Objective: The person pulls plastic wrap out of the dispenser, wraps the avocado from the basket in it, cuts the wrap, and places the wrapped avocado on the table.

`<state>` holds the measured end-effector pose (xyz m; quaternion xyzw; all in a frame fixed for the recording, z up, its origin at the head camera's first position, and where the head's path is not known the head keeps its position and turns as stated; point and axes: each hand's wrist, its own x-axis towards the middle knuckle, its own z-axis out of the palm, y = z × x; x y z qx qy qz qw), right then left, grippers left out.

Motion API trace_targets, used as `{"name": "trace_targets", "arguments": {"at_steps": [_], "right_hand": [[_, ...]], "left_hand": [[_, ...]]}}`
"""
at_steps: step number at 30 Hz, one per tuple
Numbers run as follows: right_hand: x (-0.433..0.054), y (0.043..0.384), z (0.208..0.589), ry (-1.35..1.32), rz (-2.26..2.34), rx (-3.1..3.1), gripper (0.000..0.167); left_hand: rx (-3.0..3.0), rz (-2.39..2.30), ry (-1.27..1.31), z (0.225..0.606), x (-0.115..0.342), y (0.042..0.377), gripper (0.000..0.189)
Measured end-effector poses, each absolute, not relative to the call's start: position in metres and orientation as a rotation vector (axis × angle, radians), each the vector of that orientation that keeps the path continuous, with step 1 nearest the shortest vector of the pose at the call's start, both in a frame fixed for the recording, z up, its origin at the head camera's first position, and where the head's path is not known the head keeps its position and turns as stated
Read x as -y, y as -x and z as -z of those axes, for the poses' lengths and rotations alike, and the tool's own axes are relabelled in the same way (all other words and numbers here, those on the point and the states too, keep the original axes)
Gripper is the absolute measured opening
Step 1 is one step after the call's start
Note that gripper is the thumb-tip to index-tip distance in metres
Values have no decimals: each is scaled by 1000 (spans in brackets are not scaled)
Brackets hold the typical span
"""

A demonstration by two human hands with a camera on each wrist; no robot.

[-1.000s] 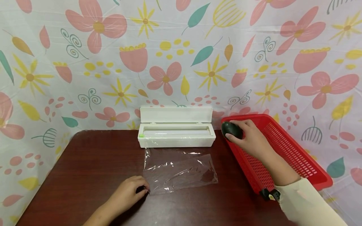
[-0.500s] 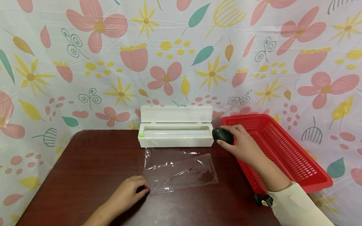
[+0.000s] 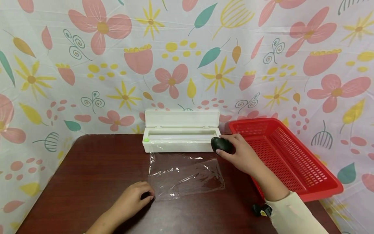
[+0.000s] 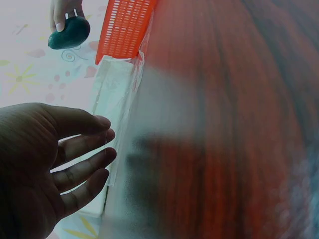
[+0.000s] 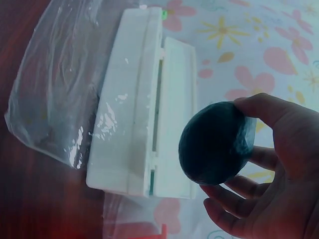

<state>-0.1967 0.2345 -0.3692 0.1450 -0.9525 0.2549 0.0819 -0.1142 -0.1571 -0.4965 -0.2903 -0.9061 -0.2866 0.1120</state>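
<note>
near the white box (image 3: pixel 181 147), fruit (image 3: pixel 221 145) gripped by the right hand (image 3: pixel 242 155) has been brought toward film (image 3: pixel 190 178) pinched by the left hand (image 3: pixel 135 197).

Head view: dark green fruit (image 3: pixel 221 145) hides right front corner of white box (image 3: pixel 178 147); right hand (image 3: pixel 243 158) covers fruit's right end. Left hand (image 3: pixel 134 195) hides corner of clear film (image 3: pixel 187 178). Sleeve (image 3: pixel 292 214) cut off by bottom edge; marks on black wrist device (image 3: pixel 267 209) too small to read. Left wrist view: red basket (image 4: pixel 127 27) cut by top edge, table (image 4: pixel 224 124) blurred.
</note>
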Motion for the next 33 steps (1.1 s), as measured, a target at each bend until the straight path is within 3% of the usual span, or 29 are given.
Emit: {"name": "trace_targets", "arguments": {"at_steps": [33], "right_hand": [[-187,198,422,-437,-893,2874,61]], "left_hand": [[2651,829,851,498,158,115,19]]}}
